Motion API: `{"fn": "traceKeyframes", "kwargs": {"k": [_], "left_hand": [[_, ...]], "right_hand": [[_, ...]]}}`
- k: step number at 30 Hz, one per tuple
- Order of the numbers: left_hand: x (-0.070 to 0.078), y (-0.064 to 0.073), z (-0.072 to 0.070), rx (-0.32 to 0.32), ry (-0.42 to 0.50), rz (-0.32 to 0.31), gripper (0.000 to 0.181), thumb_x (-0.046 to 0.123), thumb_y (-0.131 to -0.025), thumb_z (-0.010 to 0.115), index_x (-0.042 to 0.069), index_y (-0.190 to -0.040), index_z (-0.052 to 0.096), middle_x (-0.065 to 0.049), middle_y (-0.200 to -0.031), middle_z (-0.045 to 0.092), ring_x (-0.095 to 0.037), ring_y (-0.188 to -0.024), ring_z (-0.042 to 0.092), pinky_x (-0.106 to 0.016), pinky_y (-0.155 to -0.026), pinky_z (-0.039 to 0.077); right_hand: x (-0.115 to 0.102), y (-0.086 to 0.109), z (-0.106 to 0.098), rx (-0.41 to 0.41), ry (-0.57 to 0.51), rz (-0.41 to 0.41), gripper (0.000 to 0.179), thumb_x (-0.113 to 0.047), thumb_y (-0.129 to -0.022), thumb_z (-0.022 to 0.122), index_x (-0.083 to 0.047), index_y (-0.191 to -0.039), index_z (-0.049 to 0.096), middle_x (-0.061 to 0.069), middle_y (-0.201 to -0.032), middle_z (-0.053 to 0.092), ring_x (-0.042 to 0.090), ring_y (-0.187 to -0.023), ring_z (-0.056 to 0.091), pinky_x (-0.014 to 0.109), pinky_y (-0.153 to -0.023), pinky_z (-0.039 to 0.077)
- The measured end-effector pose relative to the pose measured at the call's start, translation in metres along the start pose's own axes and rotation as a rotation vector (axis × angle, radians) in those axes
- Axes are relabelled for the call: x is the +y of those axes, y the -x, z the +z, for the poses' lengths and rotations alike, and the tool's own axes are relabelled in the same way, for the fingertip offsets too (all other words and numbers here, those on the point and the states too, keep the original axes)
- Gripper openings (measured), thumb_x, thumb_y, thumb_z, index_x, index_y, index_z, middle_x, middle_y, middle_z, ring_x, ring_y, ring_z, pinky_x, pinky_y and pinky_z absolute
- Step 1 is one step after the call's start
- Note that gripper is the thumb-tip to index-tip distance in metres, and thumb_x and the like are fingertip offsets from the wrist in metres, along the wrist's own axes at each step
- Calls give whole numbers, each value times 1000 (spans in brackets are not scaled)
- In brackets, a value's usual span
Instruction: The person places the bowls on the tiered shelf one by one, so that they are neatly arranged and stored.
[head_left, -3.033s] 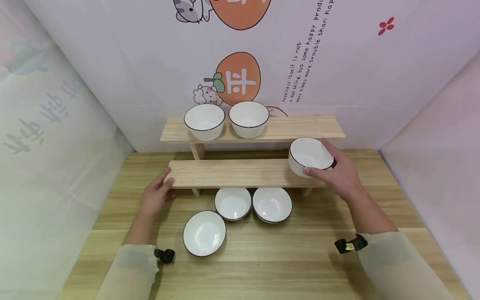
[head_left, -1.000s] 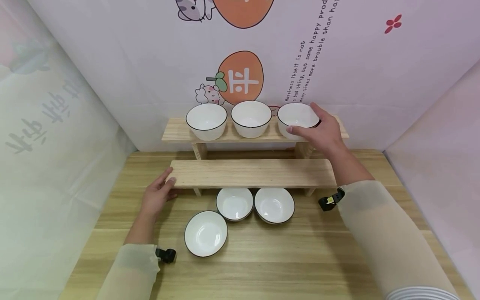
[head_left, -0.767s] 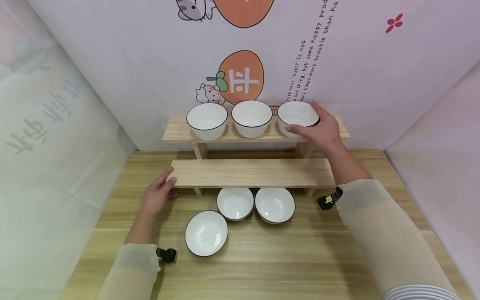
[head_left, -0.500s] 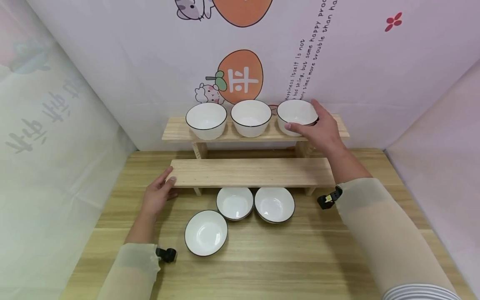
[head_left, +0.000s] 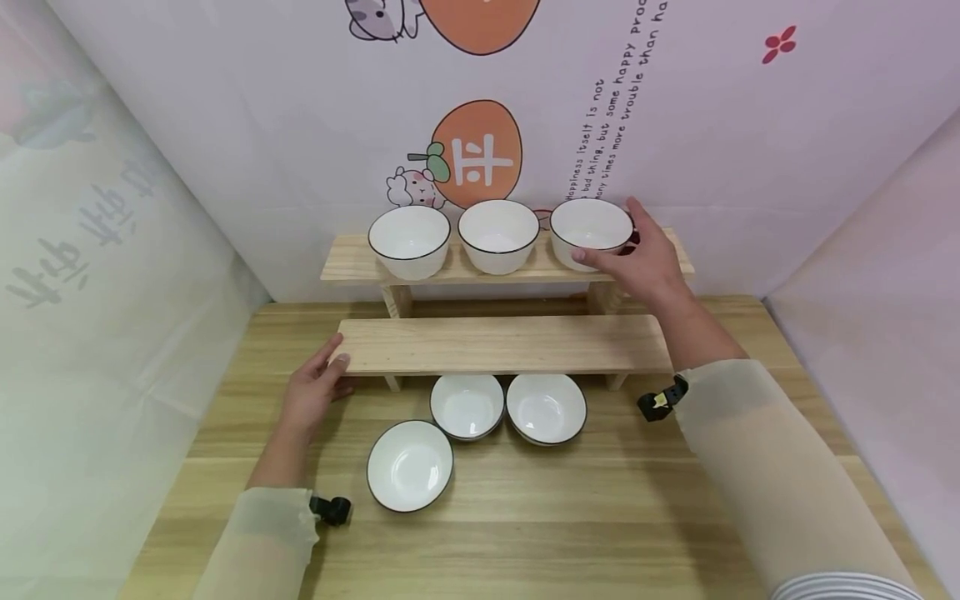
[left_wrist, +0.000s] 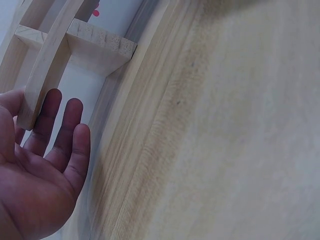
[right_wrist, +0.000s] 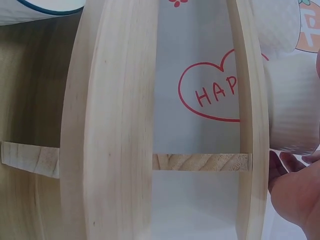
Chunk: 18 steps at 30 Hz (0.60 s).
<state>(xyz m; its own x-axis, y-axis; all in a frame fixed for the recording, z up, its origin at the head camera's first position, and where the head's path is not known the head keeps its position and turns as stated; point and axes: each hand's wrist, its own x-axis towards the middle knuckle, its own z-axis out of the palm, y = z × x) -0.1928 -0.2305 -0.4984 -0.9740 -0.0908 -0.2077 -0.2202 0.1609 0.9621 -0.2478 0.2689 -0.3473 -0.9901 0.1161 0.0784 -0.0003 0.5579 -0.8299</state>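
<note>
At far left, faint grey characters are carried by the left wall (head_left: 90,333), too pale to be read surely. A strip of table (head_left: 225,433) is left between that wall and the left hand (head_left: 311,392). By this hand the left end of the lower shelf (head_left: 502,346) is pinched between thumb and index finger, the other fingers loosely extended past the board.

On the tabletop a near bowl (head_left: 410,467) is set beside a second bowl (head_left: 467,407), then a third bowl (head_left: 546,408); the back rims of these two are hidden under the lower shelf's front edge.

Above, on the upper shelf (head_left: 345,262), a left bowl (head_left: 409,242) and a middle bowl (head_left: 498,237) are parted by a narrow gap. Behind, an orange fruit print (head_left: 477,154) is marked with a bold white character. Rightward, black lettering (head_left: 615,125) is read in part: "Happiness itself is not", "more trouble than". From the right wrist, red "HAP" (right_wrist: 216,91) is read, its remainder covered by shelf.

Near the upper shelf's right end, a right bowl (head_left: 588,225) is stood upright, held by the right hand (head_left: 648,258), spread bowl-wide: thumb on near rim, fingers round the side. Beyond, a short length of board is left; room is given toward the right wall (head_left: 885,250).
</note>
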Motion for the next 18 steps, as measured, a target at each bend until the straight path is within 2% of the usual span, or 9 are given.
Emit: {"fn": "traceKeyframes", "kwargs": {"k": [4, 10, 18], "left_hand": [[-1, 0, 0, 1, -5, 7, 61, 49, -101, 65, 34, -157, 46, -6, -162, 42, -13, -114, 63, -34, -91, 61], [-1, -1, 0, 3, 0, 8, 60, 48, -101, 65, 35, -157, 46, 5, -167, 33, -16, -123, 58, -35, -92, 61], [2, 1, -1, -4, -2, -23, 59, 45, -103, 63, 35, -158, 43, 1, -166, 34, -17, -122, 59, -40, -96, 59]], "right_hand": [[1, 4, -3, -1, -33, 14, 130, -60, -74, 89, -29, -168, 5, 7, -165, 34, 29, -141, 43, 46, -115, 43], [5, 13, -5, 24, -82, 22, 127, -55, -75, 91, -27, -168, 9, 1, -165, 34, 26, -137, 46, 43, -113, 46], [19, 31, -12, 73, -134, -4, 118, -43, -77, 93, -23, -168, 19, 2, -163, 37, 28, -136, 48, 44, -114, 45]]}}
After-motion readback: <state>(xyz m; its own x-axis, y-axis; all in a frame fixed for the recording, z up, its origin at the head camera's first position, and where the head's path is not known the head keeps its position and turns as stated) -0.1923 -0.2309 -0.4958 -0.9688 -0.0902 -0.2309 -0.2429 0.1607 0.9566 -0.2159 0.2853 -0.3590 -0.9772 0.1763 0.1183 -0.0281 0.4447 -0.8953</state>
